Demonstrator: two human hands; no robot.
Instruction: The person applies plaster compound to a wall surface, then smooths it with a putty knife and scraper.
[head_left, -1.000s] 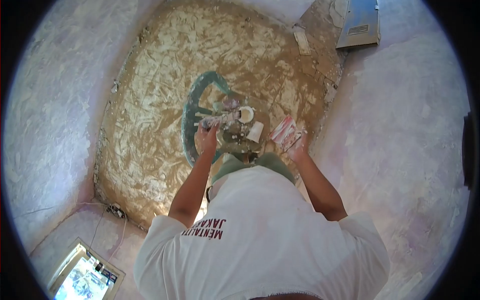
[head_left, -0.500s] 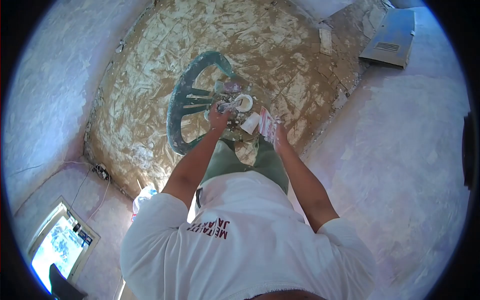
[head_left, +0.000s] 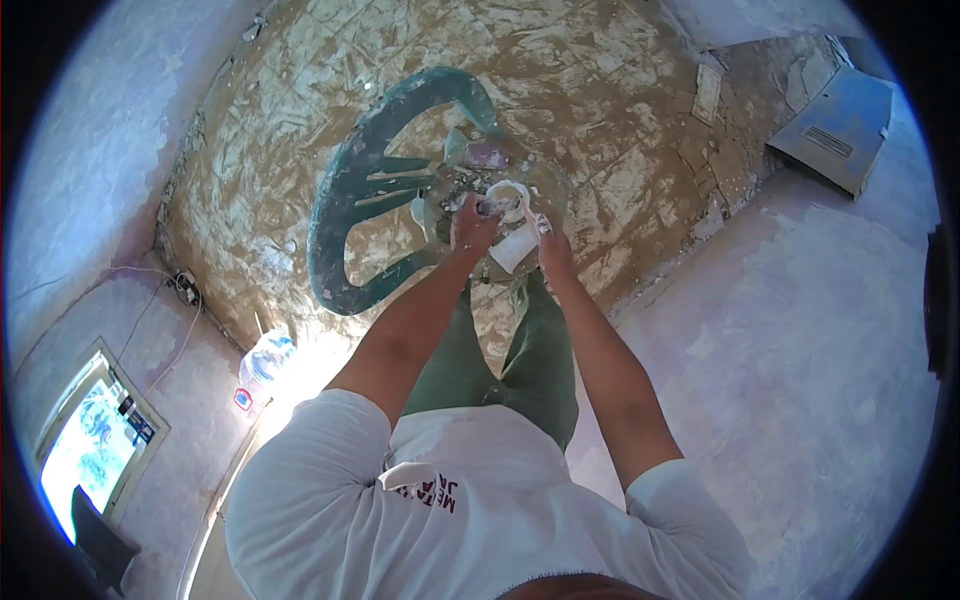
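Observation:
A green plastic chair (head_left: 335, 215), spattered with white, stands in front of me. On its seat is a round tub (head_left: 508, 196) with a pale rim, and a white box-like piece (head_left: 514, 247) lies below it. My left hand (head_left: 474, 224) is closed at the tub's left side around a small tool whose shape is unclear. My right hand (head_left: 553, 248) is closed on a flat scraper, seen nearly edge-on, at the tub's right rim. A pinkish item (head_left: 487, 155) lies on the seat behind the tub.
A crumpled, plaster-stained sheet (head_left: 610, 120) covers the floor. At the back right a blue-grey metal panel (head_left: 835, 130) leans by the wall. Cables hang near a window (head_left: 95, 430) at the left. A clear plastic bottle (head_left: 268, 358) is at the lower left.
My right hand has moved left and up to the tub, and the scraper has turned edge-on. My left hand is closer to the tub. The view has shifted, with the chair appearing larger.

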